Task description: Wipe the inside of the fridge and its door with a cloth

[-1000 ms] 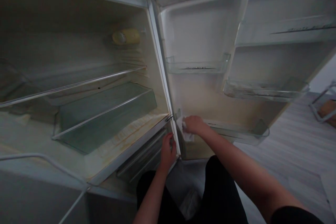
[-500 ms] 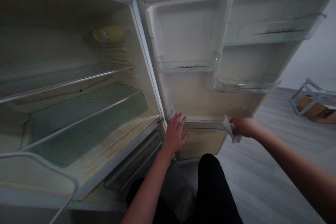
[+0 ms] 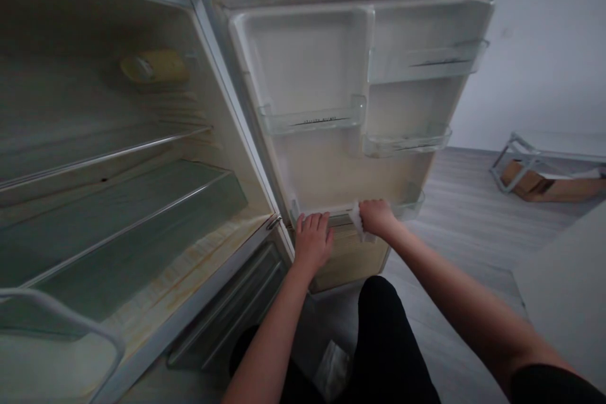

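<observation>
The fridge door point(image 3: 312, 164) stands wide open, with clear plastic shelves on its inner side. My left hand point(image 3: 312, 241) rests with spread fingers on the lower edge of this door, near the hinge, holding nothing. Further right along the same edge, my right hand point(image 3: 376, 217) grips a crumpled white cloth or tissue point(image 3: 360, 225), pressed at the bottom door shelf. Below the edge is a second, lower door point(image 3: 348, 259) with a yellowish inside.
On the left is the fridge interior with glass shelves point(image 3: 142, 227), yellow stains and a yellow lamp cover point(image 3: 155, 67). A crumpled clear bag point(image 3: 332, 369) lies between my knees. At right, a cardboard box point(image 3: 553, 184) sits under a metal-framed stand.
My right hand has moved left with the white cloth, closer to my left hand. The view has turned right, and the door appears at a different angle. My left hand stays near the hinge.
</observation>
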Available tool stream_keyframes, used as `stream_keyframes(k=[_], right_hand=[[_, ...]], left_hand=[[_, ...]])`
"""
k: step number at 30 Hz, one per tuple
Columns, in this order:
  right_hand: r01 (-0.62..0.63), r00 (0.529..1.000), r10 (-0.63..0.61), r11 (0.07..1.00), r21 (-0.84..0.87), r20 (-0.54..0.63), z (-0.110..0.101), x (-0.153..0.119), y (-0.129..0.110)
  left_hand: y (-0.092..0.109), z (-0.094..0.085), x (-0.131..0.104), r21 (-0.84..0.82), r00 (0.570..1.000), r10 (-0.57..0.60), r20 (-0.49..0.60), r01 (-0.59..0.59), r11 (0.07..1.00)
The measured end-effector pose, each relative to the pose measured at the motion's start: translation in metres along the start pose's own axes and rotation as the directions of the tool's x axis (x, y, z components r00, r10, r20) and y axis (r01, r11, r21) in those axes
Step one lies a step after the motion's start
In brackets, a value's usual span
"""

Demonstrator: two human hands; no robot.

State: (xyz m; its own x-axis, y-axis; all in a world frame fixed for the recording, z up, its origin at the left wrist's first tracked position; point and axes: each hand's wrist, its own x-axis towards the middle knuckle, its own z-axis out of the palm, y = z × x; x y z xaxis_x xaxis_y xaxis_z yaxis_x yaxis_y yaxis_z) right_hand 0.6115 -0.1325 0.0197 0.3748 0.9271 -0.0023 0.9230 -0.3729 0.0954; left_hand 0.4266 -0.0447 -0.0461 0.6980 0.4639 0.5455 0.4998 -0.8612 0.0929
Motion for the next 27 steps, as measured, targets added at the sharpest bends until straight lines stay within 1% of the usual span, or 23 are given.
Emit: stream_keyframes(k=[3, 5, 6, 8, 10, 12, 14, 16, 18, 19, 20, 21, 22, 24, 25, 26, 27], right_hand=[[0.094, 0.993, -0.092, 0.995, 0.028, -0.080, 0.001, 0.011, -0.054], [0.124, 0.985, -0.118, 0.991, 0.045, -0.122, 0.003, 0.017, -0.087], [0.132, 0.982, -0.123, 0.990, 0.053, -0.146, 0.004, 0.018, -0.099], [0.146, 0.972, -0.131, 0.987, 0.066, -0.198, 0.009, 0.019, -0.114], [0.178, 0.954, -0.157, 0.982, 0.064, -0.254, 0.014, 0.016, -0.113], [0.220, 0.934, -0.195, 0.974, 0.051, -0.299, 0.019, 0.010, -0.097], [0.233, 0.922, -0.207, 0.971, 0.044, -0.327, 0.024, 0.001, -0.068], [0.201, 0.928, -0.173, 0.978, 0.051, -0.330, 0.029, -0.008, -0.031], [0.159, 0.934, -0.132, 0.986, 0.057, -0.332, 0.037, -0.015, 0.011], [0.151, 0.929, -0.124, 0.987, 0.052, -0.348, 0.042, -0.018, 0.032], [0.167, 0.915, -0.141, 0.985, 0.036, -0.379, 0.048, -0.021, 0.053], [0.193, 0.887, -0.168, 0.981, 0.015, -0.430, 0.056, -0.023, 0.072], [0.219, 0.844, -0.190, 0.976, -0.001, -0.501, 0.063, -0.026, 0.089], [0.270, 0.725, -0.197, 0.963, 0.010, -0.660, 0.081, -0.033, 0.115], [0.296, 0.660, -0.168, 0.954, 0.048, -0.732, 0.091, -0.038, 0.122], [0.312, 0.596, -0.100, 0.943, 0.115, -0.797, 0.100, -0.044, 0.127], [0.311, 0.532, 0.006, 0.929, 0.202, -0.847, 0.109, -0.052, 0.130]], left_hand=[[-0.005, 0.003, 0.002, -0.076, 0.998, 0.001, -0.059, -0.005, 0.997], [-0.013, 0.002, 0.003, -0.121, 0.994, -0.035, -0.103, 0.022, 0.992], [-0.018, 0.001, 0.003, -0.137, 0.992, -0.059, -0.114, 0.043, 0.990], [-0.028, -0.003, 0.002, -0.152, 0.992, -0.070, -0.103, 0.054, 0.987], [-0.037, -0.006, -0.001, -0.149, 0.996, -0.033, -0.077, 0.021, 0.989], [-0.043, -0.009, -0.004, -0.138, 0.998, -0.003, -0.071, -0.006, 0.990], [-0.045, -0.011, -0.007, -0.122, 0.997, -0.007, -0.073, -0.002, 0.992], [-0.044, -0.012, -0.008, -0.106, 0.998, -0.011, -0.066, 0.004, 0.994], [-0.041, -0.013, -0.007, -0.096, 0.999, 0.013, -0.050, -0.018, 0.995], [-0.040, -0.013, -0.006, -0.094, 0.999, 0.025, -0.046, -0.030, 0.995], [-0.039, -0.013, -0.005, -0.091, 0.998, 0.035, -0.047, -0.039, 0.995], [-0.039, -0.013, -0.005, -0.089, 0.998, 0.041, -0.050, -0.046, 0.995], [-0.039, -0.012, -0.004, -0.087, 0.997, 0.042, -0.057, -0.047, 0.995], [-0.040, -0.011, -0.004, -0.082, 0.997, 0.037, -0.074, -0.043, 0.996], [-0.041, -0.010, -0.004, -0.075, 0.996, 0.038, -0.078, -0.044, 0.996], [-0.042, -0.009, -0.005, -0.063, 0.996, 0.040, -0.080, -0.046, 0.997], [-0.044, -0.008, -0.006, -0.048, 0.996, 0.041, -0.082, -0.045, 0.998]])
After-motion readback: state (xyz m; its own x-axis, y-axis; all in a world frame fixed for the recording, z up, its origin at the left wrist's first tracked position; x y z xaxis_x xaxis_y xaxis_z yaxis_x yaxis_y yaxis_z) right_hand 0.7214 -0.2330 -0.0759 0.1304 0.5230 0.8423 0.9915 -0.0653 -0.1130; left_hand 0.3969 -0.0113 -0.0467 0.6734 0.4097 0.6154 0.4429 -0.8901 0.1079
